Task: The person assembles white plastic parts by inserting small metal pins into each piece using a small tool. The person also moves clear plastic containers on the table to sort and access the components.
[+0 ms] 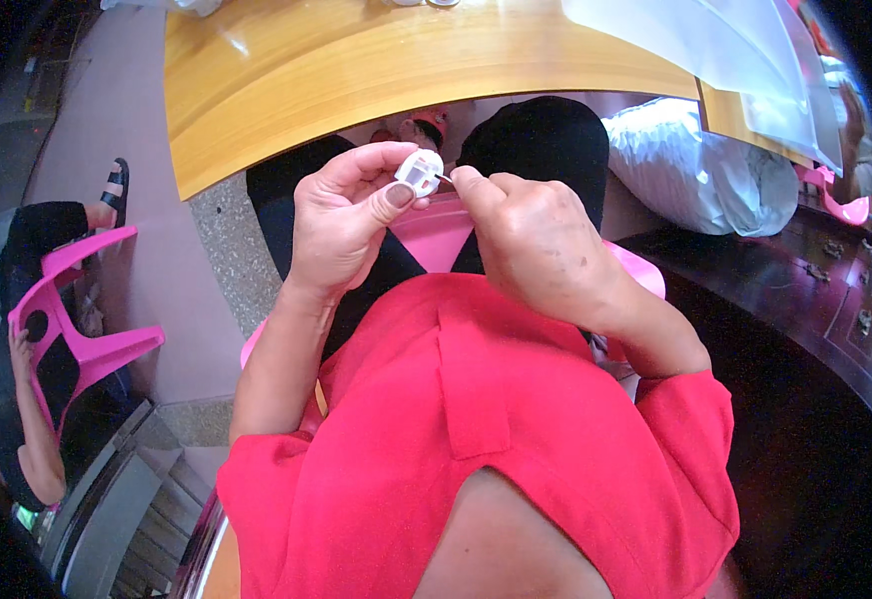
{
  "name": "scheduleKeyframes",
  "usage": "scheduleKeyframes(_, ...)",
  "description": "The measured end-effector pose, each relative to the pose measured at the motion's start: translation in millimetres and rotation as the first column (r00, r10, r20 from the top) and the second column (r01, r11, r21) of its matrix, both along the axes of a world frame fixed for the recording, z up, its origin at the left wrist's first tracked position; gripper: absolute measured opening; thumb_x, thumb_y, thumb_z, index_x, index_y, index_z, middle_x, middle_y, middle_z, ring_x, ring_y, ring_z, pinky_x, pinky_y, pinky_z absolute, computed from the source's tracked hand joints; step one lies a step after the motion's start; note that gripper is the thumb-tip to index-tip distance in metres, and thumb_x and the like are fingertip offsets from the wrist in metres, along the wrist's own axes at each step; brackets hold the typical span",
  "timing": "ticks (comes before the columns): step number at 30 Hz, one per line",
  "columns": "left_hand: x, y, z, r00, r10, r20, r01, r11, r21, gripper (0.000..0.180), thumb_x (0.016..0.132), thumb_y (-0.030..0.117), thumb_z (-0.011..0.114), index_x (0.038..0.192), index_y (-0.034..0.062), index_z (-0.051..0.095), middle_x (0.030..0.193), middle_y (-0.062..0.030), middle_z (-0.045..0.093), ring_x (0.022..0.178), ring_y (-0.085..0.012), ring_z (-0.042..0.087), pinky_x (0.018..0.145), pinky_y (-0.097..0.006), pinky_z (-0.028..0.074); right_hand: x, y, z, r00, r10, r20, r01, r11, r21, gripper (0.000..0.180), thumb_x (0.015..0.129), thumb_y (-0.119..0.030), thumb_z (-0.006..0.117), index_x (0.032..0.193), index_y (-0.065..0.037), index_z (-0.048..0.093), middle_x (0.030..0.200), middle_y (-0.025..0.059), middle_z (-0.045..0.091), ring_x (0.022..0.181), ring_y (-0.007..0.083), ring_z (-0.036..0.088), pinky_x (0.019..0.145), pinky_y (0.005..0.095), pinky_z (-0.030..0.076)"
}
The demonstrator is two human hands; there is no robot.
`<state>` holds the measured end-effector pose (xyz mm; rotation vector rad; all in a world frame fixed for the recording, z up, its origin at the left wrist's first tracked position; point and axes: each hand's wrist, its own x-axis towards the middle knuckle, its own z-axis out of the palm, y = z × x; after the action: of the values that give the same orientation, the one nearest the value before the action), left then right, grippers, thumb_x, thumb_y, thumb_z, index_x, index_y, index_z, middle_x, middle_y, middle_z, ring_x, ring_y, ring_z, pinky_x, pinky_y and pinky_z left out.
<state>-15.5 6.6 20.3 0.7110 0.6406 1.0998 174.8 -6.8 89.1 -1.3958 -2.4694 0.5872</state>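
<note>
Between the thumb and fingers of my left hand [344, 215] is a small round white plastic part [418, 172] with cut-outs in its face. My right hand [541, 235] is closed just to the right of it, fingers curled and thumb pressed forward. From its fingertips a thin dark rod [443, 179] reaches toward the white part's right edge. Whether the rod touches or enters the part is too small to make out. The rest of the rod is hidden in my fist. Both hands are above my lap, in front of the table edge.
A yellow wooden table [426, 60] curves across the front, with clear plastic sheeting [695, 40] at its right. A stuffed white sack [705, 170] stands beneath that side. To the left a person sits on a pink plastic chair [81, 319]. Another person's hand shows at far right.
</note>
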Motion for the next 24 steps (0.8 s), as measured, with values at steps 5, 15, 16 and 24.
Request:
scheduleKeyframes(5, -2, -1, 0, 1.0, -0.017, 0.016, 0.018, 0.999, -0.031, 0.033, 0.085, 0.004, 0.065, 0.116, -0.0059, 0.058, 0.106, -0.015, 0.065, 0.09, -0.0184, 0.065, 0.08, -0.029, 0.056, -4, 0, 2, 1.0, -0.002, 0.009, 0.002, 1.0, -0.022, 0.025, 0.07, 0.004, 0.056, 0.093, 0.002, 0.05, 0.066, 0.0169, 0.056, 0.059, 0.0357, 0.059, 0.052, 0.0427, 0.048)
scheduleKeyframes(15, -2, -1, 3, 0.993, 0.007, -0.118, -0.008, 1.0, -0.003, 0.028, 0.086, 0.008, 0.066, 0.111, -0.0039, 0.063, 0.099, -0.0095, 0.067, 0.082, -0.0113, 0.063, 0.069, -0.021, 0.051, -9, 2, 6, 0.998, 0.027, 0.063, -0.025, 0.999, -0.026, 0.022, 0.07, 0.001, 0.057, 0.091, 0.002, 0.051, 0.068, 0.0176, 0.058, 0.059, 0.0358, 0.061, 0.052, 0.0421, 0.049)
scheduleKeyframes(16, -2, -1, 3, 0.993, 0.007, -0.118, -0.007, 1.0, -0.003, 0.028, 0.086, 0.008, 0.066, 0.111, -0.0039, 0.063, 0.099, -0.0095, 0.067, 0.082, -0.0113, 0.063, 0.069, -0.021, 0.051, -9, 2, 6, 0.997, 0.04, 0.072, -0.038, 0.999, -0.021, 0.022, 0.07, 0.001, 0.057, 0.091, 0.002, 0.052, 0.067, 0.0178, 0.058, 0.06, 0.0356, 0.061, 0.053, 0.0418, 0.05)
scheduleKeyframes(24, -3, -1, 0, 0.974, 0.014, -0.225, -0.007, 0.999, 0.033, 0.025, 0.086, 0.006, 0.066, 0.109, -0.0031, 0.065, 0.095, -0.0081, 0.067, 0.078, -0.0102, 0.062, 0.067, -0.021, 0.05, -10, 7, 9, 0.987, 0.097, 0.125, -0.085, 0.992, -0.097, 0.021, 0.071, -0.002, 0.058, 0.091, 0.004, 0.053, 0.072, 0.0197, 0.062, 0.065, 0.0348, 0.063, 0.058, 0.041, 0.051)
